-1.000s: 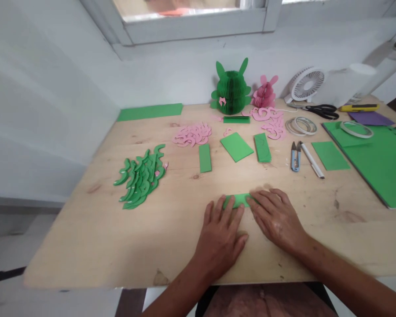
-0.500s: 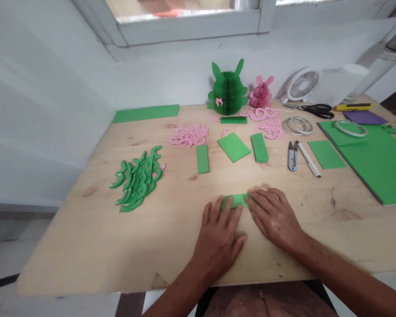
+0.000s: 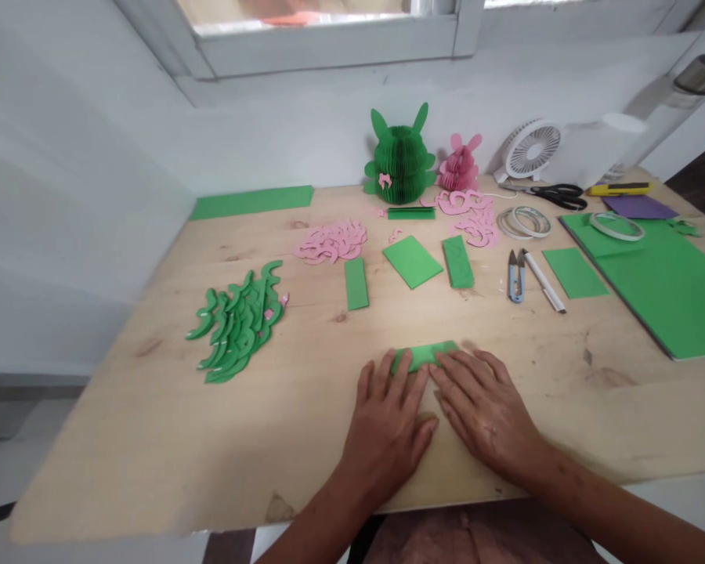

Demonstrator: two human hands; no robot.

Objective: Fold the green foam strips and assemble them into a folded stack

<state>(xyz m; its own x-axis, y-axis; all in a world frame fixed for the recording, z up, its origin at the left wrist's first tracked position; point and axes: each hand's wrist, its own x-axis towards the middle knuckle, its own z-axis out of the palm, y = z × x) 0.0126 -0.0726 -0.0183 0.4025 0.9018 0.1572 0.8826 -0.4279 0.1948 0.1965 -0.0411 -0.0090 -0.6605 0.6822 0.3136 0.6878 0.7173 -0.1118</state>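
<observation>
A folded green paper strip (image 3: 426, 355) lies flat near the table's front, under the fingertips of both hands. My left hand (image 3: 388, 419) rests on its left part with the fingers spread. My right hand (image 3: 482, 407) lies flat over its right part, fingers stretched out, fingertips close to those of my left hand. Farther back are a narrow green piece (image 3: 356, 283), a green rectangle (image 3: 412, 262) and another green piece (image 3: 458, 262) with pencil-like outlines on it.
Curved green cutouts (image 3: 240, 325) are piled at the left, pink cutouts (image 3: 332, 241) behind. Snips (image 3: 515, 278), a pen (image 3: 544, 282), tape rolls (image 3: 532, 222), black scissors (image 3: 555, 193) and a large green sheet (image 3: 675, 274) lie right. A green paper figure (image 3: 400, 164) stands by the wall.
My right hand has shifted slightly toward me and to the left, closer to my left hand, uncovering more of the strip's upper right edge. The camera view has shifted slightly.
</observation>
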